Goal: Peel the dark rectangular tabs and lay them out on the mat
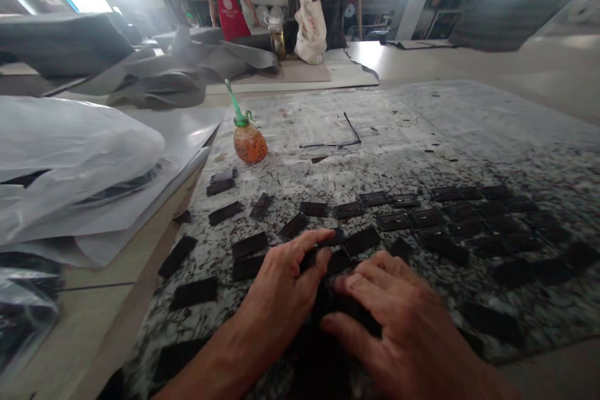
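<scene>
Small black rectangular pieces [294, 225] are seen as matt, probably plastic, though the blur makes this hard to confirm. Dark cloth [319, 350] is shown with a soft, matt nap. A speckled paper sheet [300, 119] is finished matt and is stained. A clear glossy jar [247, 144] is fitted with a green plastic straw [233, 100]. Smooth glossy plastic sheeting [70, 150] is laid on a matt pale wood surface [98, 306].

The left hand [281, 284] and right hand [398, 325] hide most of the dark bundle [323, 319] beneath them, and both forearms run off the bottom edge. The black pieces [513, 274] at right are blurred. The top edge cuts off the co-worker [227, 3].
</scene>
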Demonstrator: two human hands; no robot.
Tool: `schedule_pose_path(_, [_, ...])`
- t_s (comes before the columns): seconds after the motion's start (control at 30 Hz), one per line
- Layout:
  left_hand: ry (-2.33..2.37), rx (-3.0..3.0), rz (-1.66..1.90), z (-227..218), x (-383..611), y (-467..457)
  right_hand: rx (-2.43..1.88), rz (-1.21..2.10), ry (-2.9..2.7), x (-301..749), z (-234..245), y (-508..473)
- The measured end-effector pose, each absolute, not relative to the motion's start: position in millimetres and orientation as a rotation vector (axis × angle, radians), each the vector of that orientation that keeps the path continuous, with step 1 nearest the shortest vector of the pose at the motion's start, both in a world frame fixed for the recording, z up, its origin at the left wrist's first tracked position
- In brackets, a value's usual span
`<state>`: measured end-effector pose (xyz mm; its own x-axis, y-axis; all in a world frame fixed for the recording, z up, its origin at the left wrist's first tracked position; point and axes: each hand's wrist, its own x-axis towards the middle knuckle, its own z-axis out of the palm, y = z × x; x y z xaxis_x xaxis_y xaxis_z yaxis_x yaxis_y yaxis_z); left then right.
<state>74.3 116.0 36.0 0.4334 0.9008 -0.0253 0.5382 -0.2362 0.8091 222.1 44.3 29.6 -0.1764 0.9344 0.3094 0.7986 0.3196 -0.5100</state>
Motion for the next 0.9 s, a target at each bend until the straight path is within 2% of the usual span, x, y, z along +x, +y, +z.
schedule_pose_path(0.43, [1.150,1.907,0.634,36.9,71.5,115.2,-1.489,0.410,-1.939,216.3,29.6,52.0])
schedule_pose_path(0.6, [1.178,1.932,0.728,39.5,65.9,114.3,-1.483,0.641,-1.824,215.9,37.1,53.1])
schedule_pose_path(0.73, [1.167,1.918,0.841,41.6,64.6,112.3,-1.468,0.998,-1.713,215.5,36.0,54.0])
schedule_pose_path(0.9, [1.169,1.813,0.765,42.4,64.6,110.6,-1.512,1.256,-1.521,214.9,36.8,56.0])
